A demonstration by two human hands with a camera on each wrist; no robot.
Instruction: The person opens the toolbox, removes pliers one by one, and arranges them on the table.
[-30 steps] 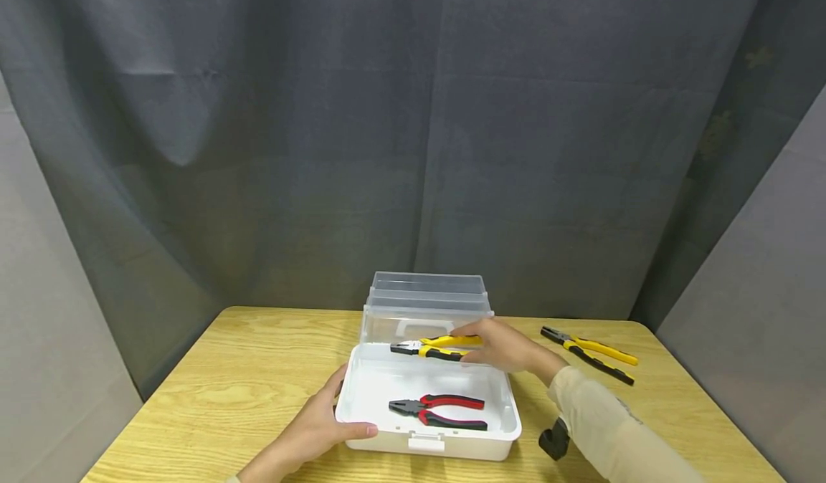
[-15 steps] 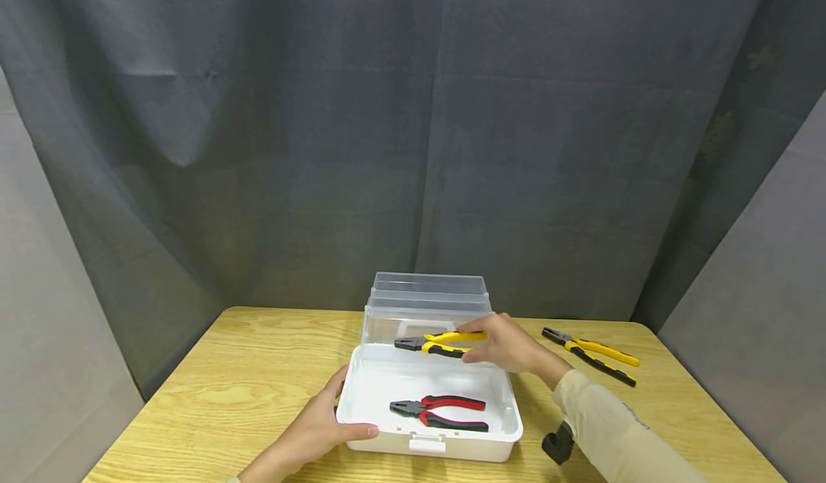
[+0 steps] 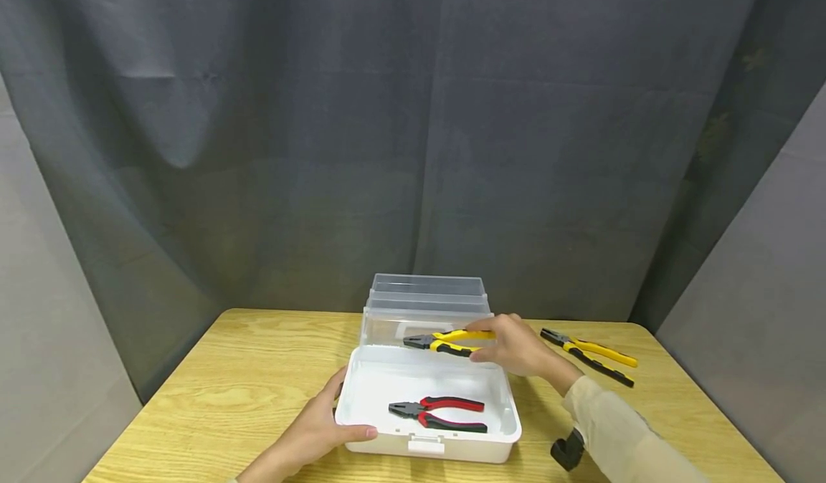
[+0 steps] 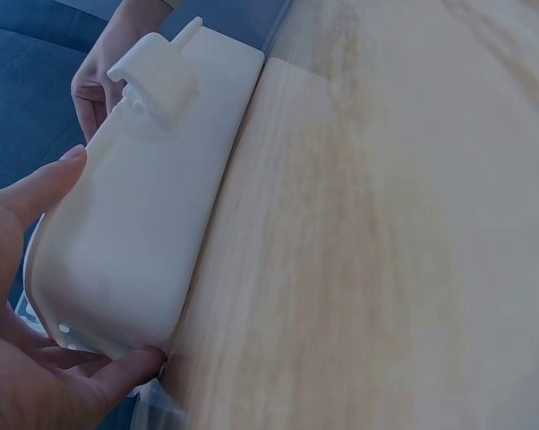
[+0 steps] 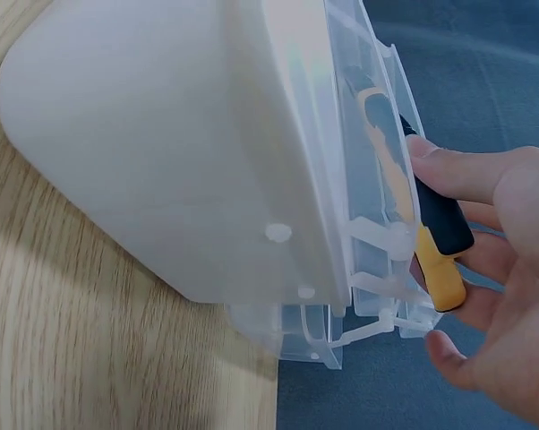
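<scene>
A white toolbox (image 3: 381,442) stands on the table, its clear stepped lid (image 3: 426,304) raised at the back. My left hand (image 3: 316,422) grips its left front corner, thumb over the rim; in the left wrist view the other fingers curl round the end of the toolbox wall (image 4: 153,206). Yellow-and-black combination pliers (image 3: 442,345) are in my right hand (image 3: 516,347), which pinches the handles over the back rim, jaws pointing left. In the right wrist view the pliers' handles (image 5: 441,215) show partly through the clear plastic. Red-and-black pliers (image 3: 406,410) lie inside the toolbox near the front.
Another pair of yellow-and-black pliers (image 3: 571,344) lies on the wooden table (image 3: 245,390) to the right, beyond my right forearm. A black wrist-worn device (image 3: 568,451) hangs under the right sleeve. A grey curtain (image 3: 323,146) rises behind the table.
My right hand has moved a little to the right and slightly up with the yellow-and-black pliers. The left hand, toolbox and red-and-black pliers stay put.
</scene>
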